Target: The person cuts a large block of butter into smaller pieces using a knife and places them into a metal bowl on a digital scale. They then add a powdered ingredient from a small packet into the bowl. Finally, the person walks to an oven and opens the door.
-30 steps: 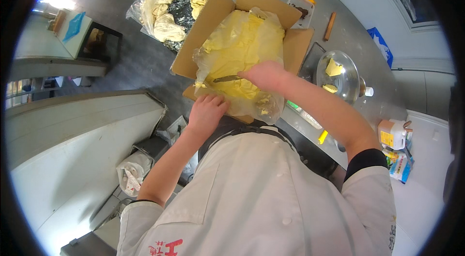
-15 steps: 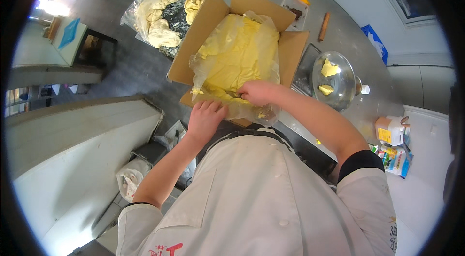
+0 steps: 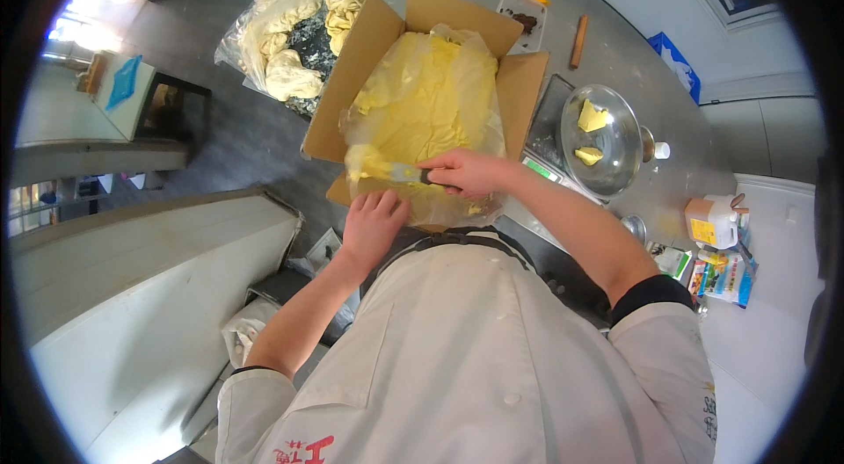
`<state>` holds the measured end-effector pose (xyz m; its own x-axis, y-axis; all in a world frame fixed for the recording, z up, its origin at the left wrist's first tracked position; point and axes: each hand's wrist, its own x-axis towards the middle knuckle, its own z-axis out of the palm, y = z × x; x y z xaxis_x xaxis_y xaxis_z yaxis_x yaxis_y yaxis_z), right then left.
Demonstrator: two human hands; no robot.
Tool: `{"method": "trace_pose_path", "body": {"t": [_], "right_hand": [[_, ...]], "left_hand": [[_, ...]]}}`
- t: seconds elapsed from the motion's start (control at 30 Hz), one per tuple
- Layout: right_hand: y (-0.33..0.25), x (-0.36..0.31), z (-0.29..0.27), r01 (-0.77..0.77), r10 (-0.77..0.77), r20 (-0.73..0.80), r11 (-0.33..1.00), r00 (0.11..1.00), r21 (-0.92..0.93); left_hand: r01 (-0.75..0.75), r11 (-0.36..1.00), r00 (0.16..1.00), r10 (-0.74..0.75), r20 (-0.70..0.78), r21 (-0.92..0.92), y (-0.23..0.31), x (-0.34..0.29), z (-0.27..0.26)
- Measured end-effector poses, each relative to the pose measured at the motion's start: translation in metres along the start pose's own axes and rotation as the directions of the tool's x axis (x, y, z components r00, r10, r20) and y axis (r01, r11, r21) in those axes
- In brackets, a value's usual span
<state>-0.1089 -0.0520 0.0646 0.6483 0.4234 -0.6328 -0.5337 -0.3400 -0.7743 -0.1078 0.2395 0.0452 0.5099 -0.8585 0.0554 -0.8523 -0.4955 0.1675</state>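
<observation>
Grey metal worktop [image 3: 615,60] curves down the right of the frame, with dark floor [image 3: 242,152] showing at the left, and between them the open cardboard box [image 3: 338,104] stands in the middle, close against my front. Inside it lies the soft yellow block [image 3: 431,95], wrapped in a loose plastic liner [image 3: 483,60]. My right hand [image 3: 466,174] is closed round the handle of a flat blade [image 3: 408,172], which points left across the block's near end; a yellow lump [image 3: 365,162] meets its tip, though I can't tell how firmly it sits there. My left hand [image 3: 376,222] rests with bent fingers at the box's near edge, lower centre; whether it grips any liner I can't tell. That hand lies just beside the lump, so a slip leftward could run the blade toward my knuckles. Pressing too hard could also catch the loose film, tearing scraps of plastic into the yellow stuff. If the blade tilts, the lump could slide off onto the box edge. What supports the box's left side is hidden; were it poorly propped, a hard push might tip it. Carrying the lump rightward, toward the bowl [image 3: 620,139] beside the green-lit scale [image 3: 541,169], risks dropping it on the way.
</observation>
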Motion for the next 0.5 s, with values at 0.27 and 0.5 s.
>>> {"method": "trace_pose_path", "body": {"t": [0.27, 0.5], "right_hand": [[-0.007, -0.075, 0.018, 0.101, -0.157, -0.315, 0.977, 0.936, -0.188], [-0.009, -0.163, 0.061, -0.087, -0.384, -0.697, 0.839, 0.605, -0.538]], "left_hand": [[-0.010, 0.990, 1.000, 0.012, 0.008, -0.143, -0.007, -0.004, -0.032], [0.333, 0.217, 0.811, -0.563, 0.161, -0.918, 0.040, 0.062, -0.066]]}}
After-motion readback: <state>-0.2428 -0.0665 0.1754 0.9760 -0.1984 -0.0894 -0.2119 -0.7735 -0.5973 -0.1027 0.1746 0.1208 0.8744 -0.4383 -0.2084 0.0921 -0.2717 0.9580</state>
